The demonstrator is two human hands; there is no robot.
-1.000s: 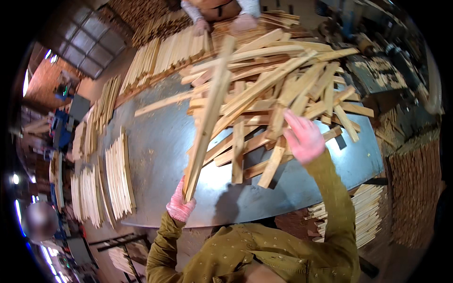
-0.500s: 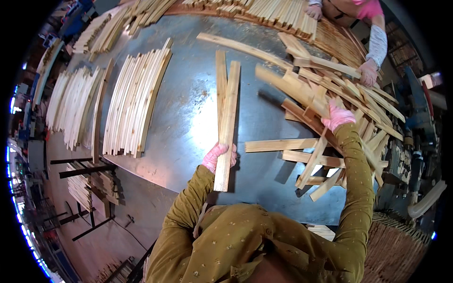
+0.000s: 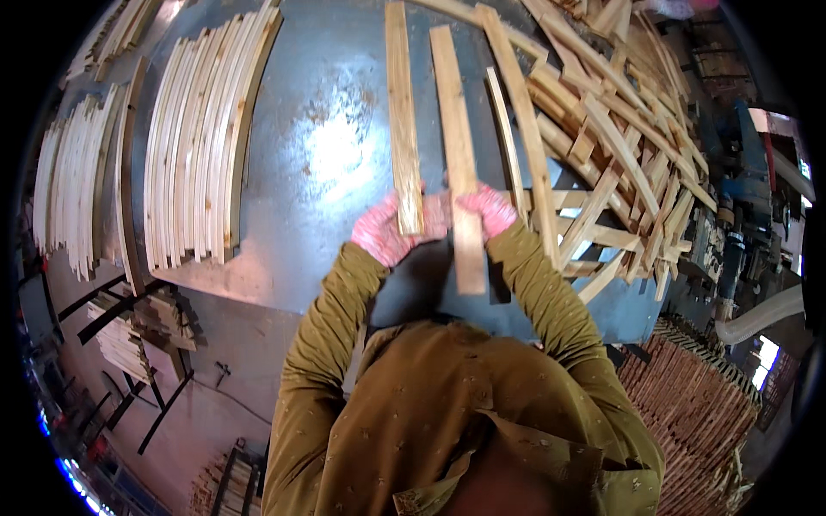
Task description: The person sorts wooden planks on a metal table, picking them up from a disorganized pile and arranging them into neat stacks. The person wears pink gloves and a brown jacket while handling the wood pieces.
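Note:
My left hand (image 3: 379, 234), in a pink-and-white glove, is closed around the lower end of a wooden strip (image 3: 401, 103) that points away from me over the metal table. Its fingers reach past the strip toward the other hand. My right hand (image 3: 490, 211), gloved alike, grips a second wooden strip (image 3: 456, 146) near its lower part, almost parallel to the first with a narrow gap between. Right beside that hand, a thin strip (image 3: 506, 142) and a longer strip (image 3: 522, 120) lie at a slant; whether the hand touches them I cannot tell.
A jumbled heap of wooden strips (image 3: 637, 163) covers the table's right side. Neat rows of strips (image 3: 198, 138) stand side by side at the left, with another row (image 3: 76, 189) beyond. Stacked wood (image 3: 688, 413) is at lower right. Another person's gloved hand (image 3: 675, 7) shows at the top edge.
My right hand has come from the heap to beside my left, now holding a strip. The left hand's two overlapping strips no longer show together; one remains there. The view has shifted.

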